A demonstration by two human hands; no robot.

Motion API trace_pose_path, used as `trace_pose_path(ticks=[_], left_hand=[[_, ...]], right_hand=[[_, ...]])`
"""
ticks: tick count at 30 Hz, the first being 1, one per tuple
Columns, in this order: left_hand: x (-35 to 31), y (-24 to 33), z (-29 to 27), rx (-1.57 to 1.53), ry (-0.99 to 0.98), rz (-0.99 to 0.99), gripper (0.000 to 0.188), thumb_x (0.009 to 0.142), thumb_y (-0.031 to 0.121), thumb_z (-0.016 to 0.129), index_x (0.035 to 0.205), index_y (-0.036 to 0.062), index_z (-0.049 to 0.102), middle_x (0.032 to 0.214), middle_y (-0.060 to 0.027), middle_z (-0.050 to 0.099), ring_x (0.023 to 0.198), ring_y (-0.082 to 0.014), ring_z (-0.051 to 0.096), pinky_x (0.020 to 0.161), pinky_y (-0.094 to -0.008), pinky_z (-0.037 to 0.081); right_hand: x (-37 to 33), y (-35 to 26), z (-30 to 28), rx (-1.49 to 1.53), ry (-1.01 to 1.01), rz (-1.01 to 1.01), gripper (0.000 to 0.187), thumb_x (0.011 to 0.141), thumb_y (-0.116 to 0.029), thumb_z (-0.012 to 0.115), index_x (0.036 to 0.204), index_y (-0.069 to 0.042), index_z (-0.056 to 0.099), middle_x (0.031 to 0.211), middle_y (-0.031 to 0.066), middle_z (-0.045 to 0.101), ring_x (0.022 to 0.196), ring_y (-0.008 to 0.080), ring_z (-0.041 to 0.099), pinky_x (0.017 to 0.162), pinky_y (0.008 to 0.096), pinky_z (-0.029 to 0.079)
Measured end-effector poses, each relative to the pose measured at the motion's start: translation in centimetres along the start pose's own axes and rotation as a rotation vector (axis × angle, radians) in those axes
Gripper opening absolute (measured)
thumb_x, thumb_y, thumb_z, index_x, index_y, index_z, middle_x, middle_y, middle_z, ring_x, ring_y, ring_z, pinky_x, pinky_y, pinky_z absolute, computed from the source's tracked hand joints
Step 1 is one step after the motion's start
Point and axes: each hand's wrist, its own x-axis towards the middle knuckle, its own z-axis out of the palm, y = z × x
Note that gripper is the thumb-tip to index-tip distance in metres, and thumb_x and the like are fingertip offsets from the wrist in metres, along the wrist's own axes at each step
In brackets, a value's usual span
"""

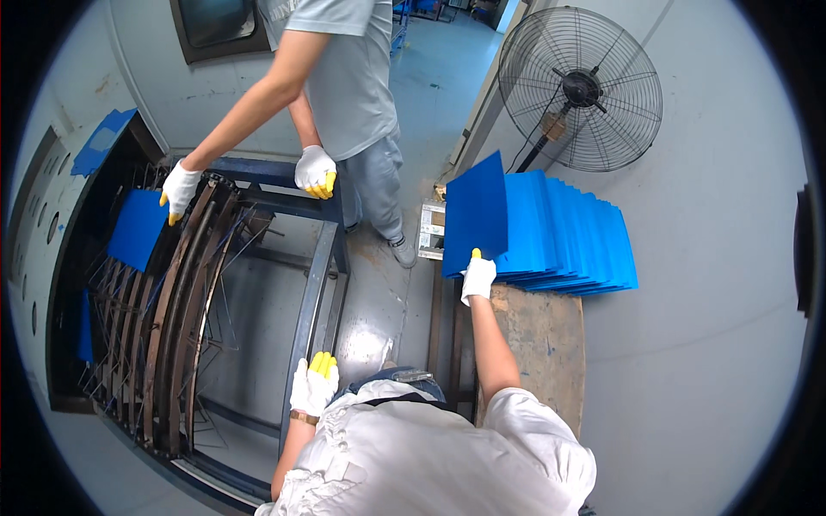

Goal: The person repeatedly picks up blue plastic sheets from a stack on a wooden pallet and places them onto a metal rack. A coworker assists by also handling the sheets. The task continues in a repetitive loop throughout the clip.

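Observation:
My right hand (478, 279), in a white glove with yellow fingertips, is closed on the lower edge of a flat blue sheet (476, 215). The sheet stands tilted at the left end of a fanned row of similar blue sheets (572, 232). My left hand (314, 384), gloved the same way, lies with fingers stretched out by the dark metal frame (311, 292). Across the frame, a co-worker's gloved hand (180, 191) touches another blue sheet (138, 228) at the wire rack (163, 344). The co-worker's other hand (317, 172) rests on the frame's far rail.
The fanned sheets sit on a worn wooden table (546, 344) to my right. Behind them stands a large caged fan (581, 86). A grey-clad co-worker (348, 95) stands beyond the frame. A dark-edged machine housing (73, 258) with holes flanks the rack at left.

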Motion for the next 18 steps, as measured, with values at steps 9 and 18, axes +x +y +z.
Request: trace_pose_path(ticks=[9, 18], left_hand=[[-0.7, 0.2, -0.5, -0.052, 0.027, 0.023, 0.046, 0.086, 0.036, 0.038, 0.118, 0.0029, 0.036, 0.120, -0.0117, 0.040, 0.107, -0.0241, 0.041, 0.084, -0.0379, 0.039], [-0.9, 0.4, -1.4, -0.075, 0.019, 0.035, 0.045, 0.086, 0.036, 0.038, 0.116, 0.0025, 0.038, 0.117, -0.0121, 0.042, 0.106, -0.0249, 0.041, 0.084, -0.0380, 0.039]], right_hand=[[-1.0, -2.0, -0.6, -0.342, -0.095, -0.123, 0.023, 0.079, -0.012, 0.045, 0.065, 0.006, 0.051, 0.054, 0.0125, 0.052, 0.045, 0.0183, 0.053, 0.039, 0.0315, 0.048], [0.5, -0.2, -0.9, -0.524, -0.127, -0.091, 0.044, 0.058, -0.024, 0.074, 0.088, 0.001, 0.056, 0.065, 0.0097, 0.059, 0.059, 0.0237, 0.057, 0.054, 0.0304, 0.046]])
